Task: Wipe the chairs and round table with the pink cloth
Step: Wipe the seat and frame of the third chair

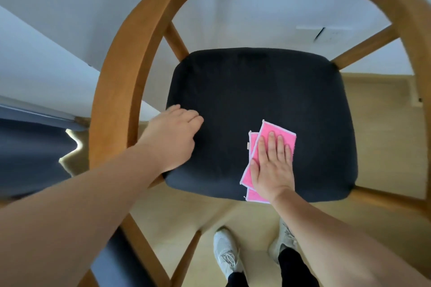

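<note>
A wooden chair with a curved backrest (112, 91) and a dark padded seat (256, 91) fills the view from above. The folded pink cloth (283, 134) with white edging lies on the seat's front right part. My right hand (271, 165) lies flat on the cloth, fingers straight and pressing it onto the seat. My left hand (173, 137) rests on the seat's left edge with its fingers bent over the cushion. The round table is not in view.
A white wall (268, 18) stands behind the chair. A dark blue piece of furniture (32, 151) sits at the left. Light wooden floor (177, 221) runs under the chair, and my two feet in light sneakers (225, 249) stand at its front.
</note>
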Demonstrator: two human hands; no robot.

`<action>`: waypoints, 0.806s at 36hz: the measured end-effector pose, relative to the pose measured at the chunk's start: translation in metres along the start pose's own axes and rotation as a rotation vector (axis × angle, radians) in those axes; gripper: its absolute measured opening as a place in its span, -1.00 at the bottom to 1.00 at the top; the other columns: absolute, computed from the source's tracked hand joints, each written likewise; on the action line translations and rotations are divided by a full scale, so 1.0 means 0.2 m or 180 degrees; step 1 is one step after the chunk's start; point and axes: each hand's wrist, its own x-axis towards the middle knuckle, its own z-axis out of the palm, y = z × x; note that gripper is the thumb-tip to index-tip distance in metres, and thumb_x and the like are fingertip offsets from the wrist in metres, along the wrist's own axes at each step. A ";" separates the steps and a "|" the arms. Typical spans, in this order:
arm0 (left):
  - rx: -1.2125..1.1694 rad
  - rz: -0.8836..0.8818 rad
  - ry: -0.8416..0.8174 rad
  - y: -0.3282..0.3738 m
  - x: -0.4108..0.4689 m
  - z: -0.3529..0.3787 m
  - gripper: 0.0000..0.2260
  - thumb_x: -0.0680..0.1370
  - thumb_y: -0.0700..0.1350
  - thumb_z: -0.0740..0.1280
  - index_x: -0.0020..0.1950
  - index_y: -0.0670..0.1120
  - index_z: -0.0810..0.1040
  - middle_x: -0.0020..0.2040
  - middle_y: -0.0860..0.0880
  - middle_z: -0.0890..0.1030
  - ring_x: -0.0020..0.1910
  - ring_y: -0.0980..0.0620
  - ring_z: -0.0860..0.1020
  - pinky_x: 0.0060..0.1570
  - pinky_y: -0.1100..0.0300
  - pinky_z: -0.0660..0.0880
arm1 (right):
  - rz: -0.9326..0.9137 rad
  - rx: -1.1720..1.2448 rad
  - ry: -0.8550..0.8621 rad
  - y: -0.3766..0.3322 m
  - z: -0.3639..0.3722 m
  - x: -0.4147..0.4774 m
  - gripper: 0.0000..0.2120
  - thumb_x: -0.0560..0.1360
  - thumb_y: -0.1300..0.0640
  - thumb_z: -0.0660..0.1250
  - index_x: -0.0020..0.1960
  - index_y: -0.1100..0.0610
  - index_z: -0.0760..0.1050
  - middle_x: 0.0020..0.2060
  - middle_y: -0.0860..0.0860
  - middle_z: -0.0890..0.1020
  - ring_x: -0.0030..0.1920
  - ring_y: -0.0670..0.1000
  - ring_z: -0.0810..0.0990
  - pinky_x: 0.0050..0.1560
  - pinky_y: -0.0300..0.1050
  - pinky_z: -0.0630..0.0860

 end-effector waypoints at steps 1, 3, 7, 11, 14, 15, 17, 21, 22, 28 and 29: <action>-0.0193 -0.0012 -0.0060 0.06 0.01 0.06 -0.54 0.60 -0.11 0.12 0.52 -0.05 0.21 0.50 0.02 0.25 0.45 0.04 0.23 0.43 0.20 0.04 | -0.0022 0.0007 0.0051 0.00 0.00 0.00 -0.37 0.57 -0.09 -0.03 0.54 0.23 0.17 0.52 0.23 0.19 0.52 0.28 0.15 0.49 0.18 -0.05; -0.0419 -0.0095 -0.0266 0.18 0.04 0.22 -0.49 0.60 -0.11 0.11 0.55 -0.05 0.09 0.57 0.01 0.07 0.50 0.04 0.11 0.45 0.17 0.05 | -0.0077 -0.0006 0.0127 0.01 0.01 0.00 -0.37 0.58 -0.10 -0.04 0.54 0.23 0.17 0.52 0.24 0.20 0.52 0.29 0.15 0.48 0.18 -0.03; -0.0741 -0.0361 -0.0598 0.32 0.14 0.48 -0.43 0.60 -0.11 0.06 0.57 0.01 -0.11 0.57 0.00 -0.20 0.54 -0.02 -0.12 0.50 0.03 -0.07 | -0.0242 -0.0112 0.0190 0.06 0.03 0.03 -0.37 0.60 -0.13 -0.11 0.55 0.20 -0.02 0.54 0.21 0.11 0.54 0.26 0.06 0.50 0.16 -0.09; -0.0989 -0.0588 -0.0739 0.39 0.18 0.59 -0.47 0.63 -0.07 0.01 0.57 0.03 -0.12 0.57 0.01 -0.22 0.54 -0.06 -0.19 0.49 -0.04 -0.13 | -0.0501 -0.0211 0.0084 0.12 -0.04 0.12 -0.38 0.59 -0.16 -0.27 0.52 0.15 -0.28 0.57 0.16 -0.10 0.56 0.20 -0.19 0.53 0.14 -0.23; -0.0970 -0.0617 -0.0754 0.40 0.19 0.62 -0.46 0.62 -0.06 0.01 0.57 0.00 -0.12 0.57 -0.01 -0.22 0.54 -0.08 -0.19 0.49 -0.07 -0.13 | -0.0623 -0.0311 0.0065 0.18 -0.12 0.25 -0.39 0.62 -0.14 -0.24 0.56 0.13 -0.26 0.58 0.11 -0.16 0.56 0.17 -0.22 0.54 0.09 -0.26; -0.0967 -0.0594 -0.0758 0.40 0.20 0.62 -0.46 0.62 -0.06 0.01 0.57 0.00 -0.11 0.57 -0.02 -0.21 0.54 -0.08 -0.18 0.49 -0.07 -0.12 | -0.0657 -0.0320 0.0058 0.20 -0.15 0.30 -0.39 0.63 -0.13 -0.22 0.58 0.13 -0.24 0.58 0.11 -0.17 0.56 0.16 -0.23 0.54 0.08 -0.27; -0.0978 -0.0570 -0.0771 0.39 0.21 0.62 -0.46 0.62 -0.05 0.02 0.57 -0.01 -0.09 0.57 -0.02 -0.20 0.54 -0.09 -0.17 0.49 -0.07 -0.10 | -0.0700 -0.0325 0.0053 0.24 -0.20 0.41 -0.40 0.63 -0.13 -0.20 0.58 0.11 -0.23 0.58 0.09 -0.18 0.56 0.15 -0.23 0.53 0.05 -0.28; -0.0884 -0.0557 -0.0862 0.39 0.22 0.62 -0.44 0.61 -0.01 0.04 0.57 -0.03 -0.10 0.57 -0.06 -0.19 0.54 -0.13 -0.16 0.48 -0.12 -0.07 | -0.0745 -0.0448 0.0095 0.29 -0.27 0.61 -0.39 0.63 -0.13 -0.21 0.59 0.11 -0.23 0.58 0.10 -0.16 0.57 0.15 -0.22 0.54 0.07 -0.24; -0.0838 -0.0555 -0.0888 0.40 0.22 0.62 -0.43 0.61 0.01 0.04 0.57 -0.04 -0.10 0.57 -0.07 -0.20 0.54 -0.14 -0.16 0.47 -0.13 -0.07 | -0.0770 -0.0471 0.0106 0.30 -0.29 0.65 -0.39 0.63 -0.13 -0.22 0.59 0.12 -0.22 0.58 0.11 -0.16 0.57 0.15 -0.22 0.54 0.08 -0.23; -0.0739 -0.0602 -0.1007 0.41 0.23 0.62 -0.38 0.58 0.09 0.04 0.57 -0.06 -0.13 0.56 -0.07 -0.23 0.53 -0.14 -0.19 0.47 -0.14 -0.10 | -0.0846 -0.0407 0.0231 0.34 -0.46 0.99 -0.39 0.64 -0.12 -0.20 0.60 0.15 -0.13 0.58 0.15 -0.07 0.57 0.18 -0.14 0.55 0.10 -0.18; -0.0731 -0.0614 -0.1020 0.42 0.24 0.62 -0.37 0.58 0.09 0.04 0.57 -0.06 -0.13 0.56 -0.08 -0.23 0.53 -0.14 -0.19 0.47 -0.14 -0.10 | -0.0865 -0.0403 0.0259 0.35 -0.49 1.05 -0.39 0.64 -0.12 -0.19 0.60 0.16 -0.12 0.58 0.15 -0.05 0.57 0.18 -0.12 0.55 0.10 -0.18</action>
